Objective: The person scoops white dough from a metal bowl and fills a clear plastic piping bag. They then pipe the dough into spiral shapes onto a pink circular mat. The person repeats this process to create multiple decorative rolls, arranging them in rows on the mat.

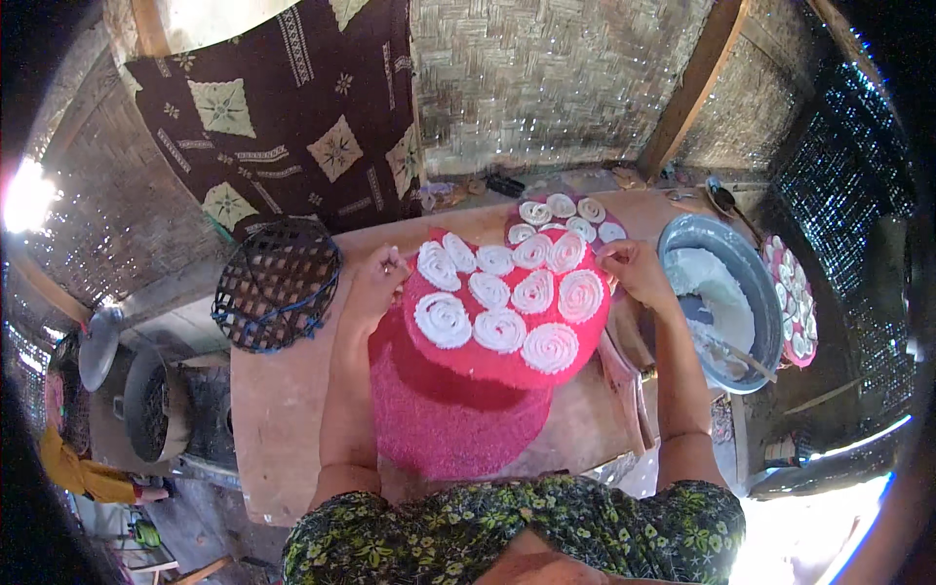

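A round pink mat [458, 363] bearing several white spirals of a paste or dough [498, 330] is tilted up over the table. My left hand [378, 281] pinches its upper left edge, the fingertips partly hidden. On the opposite side my right hand [632, 271] is closed on the rim, thumb and fingers together. Below, a second pink mat [463, 429] without spirals lies flat, partly covered by the raised one and its shadow. Another mat with white spirals [561, 207] rests behind, near the table's far edge.
Right of my right hand stands a grey basin [682, 234] with white paste and a stick or spatula [746, 359]. Beyond it is another spiral-covered mat [792, 302]. A dark woven basket [278, 283] sits at the table's left; a pan [151, 405] is lower left. Woven walls surround the table [283, 419].
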### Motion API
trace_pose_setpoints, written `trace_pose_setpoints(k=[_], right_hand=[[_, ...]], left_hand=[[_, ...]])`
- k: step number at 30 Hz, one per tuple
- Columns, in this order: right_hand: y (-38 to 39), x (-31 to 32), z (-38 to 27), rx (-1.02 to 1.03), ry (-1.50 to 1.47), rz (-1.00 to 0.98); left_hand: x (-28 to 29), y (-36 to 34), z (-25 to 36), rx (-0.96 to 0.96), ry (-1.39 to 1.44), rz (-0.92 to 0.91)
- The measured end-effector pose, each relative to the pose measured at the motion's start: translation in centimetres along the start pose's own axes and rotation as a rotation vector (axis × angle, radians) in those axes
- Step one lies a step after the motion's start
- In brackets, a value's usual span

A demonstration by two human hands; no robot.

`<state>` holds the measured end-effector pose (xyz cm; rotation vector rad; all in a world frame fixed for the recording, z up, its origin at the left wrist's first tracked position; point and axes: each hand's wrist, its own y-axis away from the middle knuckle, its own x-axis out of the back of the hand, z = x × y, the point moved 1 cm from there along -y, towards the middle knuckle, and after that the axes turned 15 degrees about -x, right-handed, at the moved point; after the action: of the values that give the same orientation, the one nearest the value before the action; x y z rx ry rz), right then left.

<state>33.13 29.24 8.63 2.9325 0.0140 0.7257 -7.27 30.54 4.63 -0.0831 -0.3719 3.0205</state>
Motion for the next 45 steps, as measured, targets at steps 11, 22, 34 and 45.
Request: trace_pose_setpoints(k=[11, 22, 34, 45], right_hand=[[-18.2, -0.3, 13.0, -0.007, 0.296, 0.388], [-10.3, -4.9, 10.2, 0.067, 0.548, 0.261], [15.9, -10.2, 7.6, -0.057, 0.273, -0.146], [23.3, -2.3, 16.1, -0.326, 0.750, 0.402]], left_hand=[[-3.4, -11.4, -16.1, -0.121, -0.113, 0.107], [2.3, 0.7, -15.5, -0.201, -1.272, -0.166], [1.9, 17.2, -9.7, -0.332, -1.299, -0.053], [3.7, 21.0, -8.6, -0.145, -1.498, 0.165]])
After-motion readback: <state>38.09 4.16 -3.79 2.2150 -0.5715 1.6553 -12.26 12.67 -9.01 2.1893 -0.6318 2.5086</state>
